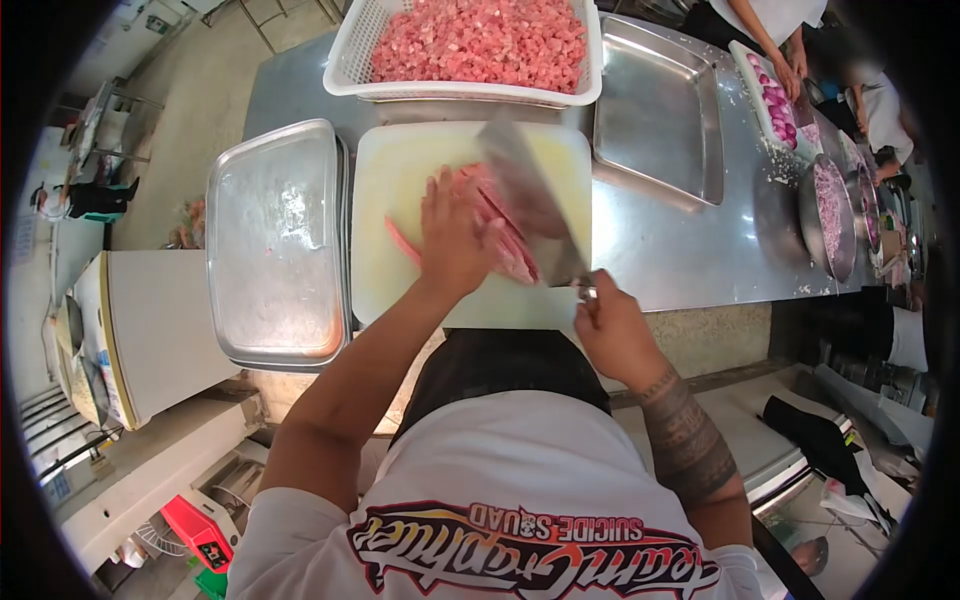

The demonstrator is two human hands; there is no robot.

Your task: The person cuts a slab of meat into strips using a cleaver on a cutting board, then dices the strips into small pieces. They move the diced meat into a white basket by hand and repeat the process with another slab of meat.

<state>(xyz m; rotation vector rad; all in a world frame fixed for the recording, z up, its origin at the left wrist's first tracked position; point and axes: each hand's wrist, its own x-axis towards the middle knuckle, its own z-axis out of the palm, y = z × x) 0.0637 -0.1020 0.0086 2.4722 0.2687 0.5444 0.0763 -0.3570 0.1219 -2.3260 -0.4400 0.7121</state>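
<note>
On a pale cutting board point(400, 290) lie several strips of raw meat point(512, 255), side by side at a slant. My left hand point(452, 232) holds them down, fingers stretched over their left side and thumb on the near strips. My right hand point(608, 325) grips the handle of a cleaver point(530, 185), whose broad blade is blurred by motion and stands along the right side of the meat. A thin strip of meat point(402, 240) sticks out to the left of my left hand.
Behind the board stands a white basket point(345, 75) of diced meat point(480, 45). Metal trays point(275, 240) are stacked at left; another tray point(660, 105) sits at back right. Farther right, people work beside a tray of purple onions point(775, 105) and a bowl point(830, 220) of chopped pieces.
</note>
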